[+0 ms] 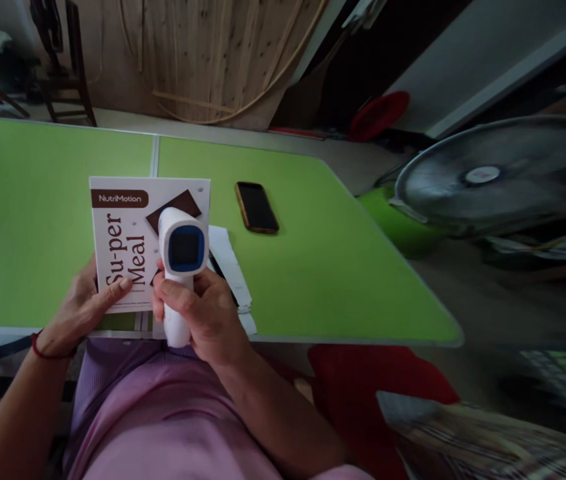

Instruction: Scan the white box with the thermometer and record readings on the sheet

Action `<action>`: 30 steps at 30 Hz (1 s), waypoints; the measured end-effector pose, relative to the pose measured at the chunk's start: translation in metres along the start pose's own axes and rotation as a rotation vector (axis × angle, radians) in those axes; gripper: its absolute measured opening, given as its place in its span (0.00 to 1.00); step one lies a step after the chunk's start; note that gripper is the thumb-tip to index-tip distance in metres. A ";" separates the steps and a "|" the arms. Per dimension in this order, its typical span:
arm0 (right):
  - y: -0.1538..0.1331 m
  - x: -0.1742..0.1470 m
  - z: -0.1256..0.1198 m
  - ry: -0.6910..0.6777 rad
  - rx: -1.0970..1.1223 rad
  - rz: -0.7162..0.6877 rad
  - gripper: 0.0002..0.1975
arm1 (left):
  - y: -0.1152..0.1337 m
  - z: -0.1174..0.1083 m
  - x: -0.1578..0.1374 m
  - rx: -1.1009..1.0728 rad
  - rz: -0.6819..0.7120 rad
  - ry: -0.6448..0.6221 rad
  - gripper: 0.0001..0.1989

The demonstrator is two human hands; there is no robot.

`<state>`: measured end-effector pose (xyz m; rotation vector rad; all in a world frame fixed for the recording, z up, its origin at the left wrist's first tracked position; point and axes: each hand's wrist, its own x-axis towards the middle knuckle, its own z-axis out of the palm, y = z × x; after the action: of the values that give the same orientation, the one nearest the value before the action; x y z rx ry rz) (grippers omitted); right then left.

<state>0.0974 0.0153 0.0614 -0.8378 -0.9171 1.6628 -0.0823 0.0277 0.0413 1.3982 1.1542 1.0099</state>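
White thermometer (pixel 181 257) sat clenched in my right hand (pixel 203 313) at the table's (pixel 313 267) near edge; my left hand (pixel 80 307) gripped the box (pixel 127 247), phone (pixel 257 207) lying beyond.

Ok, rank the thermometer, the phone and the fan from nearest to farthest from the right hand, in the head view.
From the right hand:
1. thermometer, held in it.
2. phone, on the green table, beyond and right.
3. fan, off the table, far right.
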 end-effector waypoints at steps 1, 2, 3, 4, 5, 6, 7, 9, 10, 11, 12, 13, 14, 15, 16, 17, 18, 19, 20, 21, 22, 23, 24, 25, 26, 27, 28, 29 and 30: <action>0.001 0.000 0.001 0.008 -0.004 -0.004 0.15 | 0.000 0.000 0.000 0.003 0.006 -0.002 0.24; 0.001 -0.001 0.001 0.011 0.000 -0.009 0.14 | 0.000 -0.001 0.000 0.005 0.009 -0.005 0.23; 0.001 -0.001 0.002 0.009 0.009 -0.010 0.14 | -0.001 -0.001 0.001 0.004 0.011 -0.006 0.23; 0.002 -0.001 0.002 0.005 0.022 -0.010 0.14 | -0.001 -0.001 0.001 0.003 0.011 -0.007 0.23; 0.002 -0.001 0.002 -0.002 0.031 -0.008 0.14 | -0.001 -0.001 0.001 0.001 0.010 -0.006 0.23; 0.002 -0.002 0.002 -0.007 0.034 -0.005 0.14 | -0.002 -0.001 0.001 0.001 0.011 -0.007 0.24; 0.001 -0.002 0.002 -0.008 0.029 -0.004 0.14 | -0.002 -0.001 0.001 0.004 0.012 -0.008 0.24; 0.001 -0.002 0.002 -0.002 0.017 0.002 0.14 | -0.001 0.000 0.001 0.012 0.016 -0.006 0.24; 0.001 -0.002 0.002 0.003 0.014 0.004 0.14 | -0.001 0.000 0.001 0.013 0.015 -0.011 0.24; 0.000 -0.003 0.002 0.004 0.016 0.006 0.14 | -0.001 -0.001 0.000 0.012 0.017 -0.013 0.24; 0.000 -0.003 0.003 0.003 0.021 0.008 0.14 | 0.000 -0.001 0.000 0.012 0.020 -0.015 0.24; 0.000 -0.003 0.003 0.000 0.028 0.009 0.15 | 0.000 -0.001 0.000 0.011 0.023 -0.015 0.23; 0.000 -0.002 0.003 -0.006 0.032 0.007 0.15 | 0.000 -0.001 0.000 0.012 0.028 -0.015 0.23; 0.001 -0.002 0.003 -0.012 0.034 0.004 0.15 | 0.001 -0.001 0.000 0.019 0.033 -0.012 0.23; 0.001 -0.002 0.003 -0.019 0.035 0.000 0.15 | 0.001 -0.001 0.000 0.028 0.037 -0.005 0.23; 0.002 -0.002 0.004 -0.023 0.038 -0.005 0.15 | 0.001 -0.002 0.000 0.037 0.041 -0.001 0.22; 0.002 -0.002 0.004 -0.026 0.041 -0.009 0.15 | 0.001 -0.002 0.000 0.041 0.044 0.001 0.22; 0.003 -0.002 0.004 -0.026 0.044 -0.011 0.15 | 0.001 -0.002 0.000 0.039 0.048 0.001 0.22; 0.004 -0.003 0.004 -0.025 0.047 -0.010 0.14 | 0.002 -0.001 0.000 0.031 0.051 -0.002 0.22; 0.004 -0.003 0.004 -0.026 0.050 -0.008 0.14 | 0.002 -0.001 0.000 0.022 0.053 -0.005 0.22; 0.004 -0.004 0.004 -0.030 0.053 -0.005 0.14 | 0.003 -0.001 0.000 0.012 0.052 -0.006 0.23; 0.004 -0.004 0.004 -0.034 0.056 -0.002 0.13 | 0.003 -0.001 0.000 0.007 0.048 -0.004 0.23; 0.004 -0.004 0.004 -0.038 0.058 0.002 0.14 | 0.003 0.000 0.000 0.006 0.043 -0.003 0.24; 0.004 -0.004 0.004 -0.040 0.063 0.005 0.14 | 0.004 0.000 0.000 0.006 0.039 0.000 0.24; 0.003 -0.004 0.004 -0.041 0.066 0.008 0.15 | 0.004 0.000 0.000 0.005 0.037 0.000 0.24; 0.003 -0.004 0.004 -0.035 0.066 0.013 0.15 | 0.003 0.000 0.000 0.005 0.040 -0.001 0.24; 0.002 -0.003 0.004 -0.027 0.066 0.016 0.16 | 0.003 0.000 0.000 0.008 0.045 -0.005 0.24; 0.002 -0.003 0.005 -0.021 0.064 0.021 0.16 | 0.002 0.000 0.000 0.013 0.050 -0.007 0.24; 0.001 -0.003 0.005 -0.020 0.062 0.025 0.17 | 0.002 -0.001 0.000 0.020 0.052 -0.008 0.25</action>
<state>0.0928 0.0114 0.0631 -0.7945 -0.8681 1.7153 -0.0828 0.0283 0.0432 1.4535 1.1299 1.0301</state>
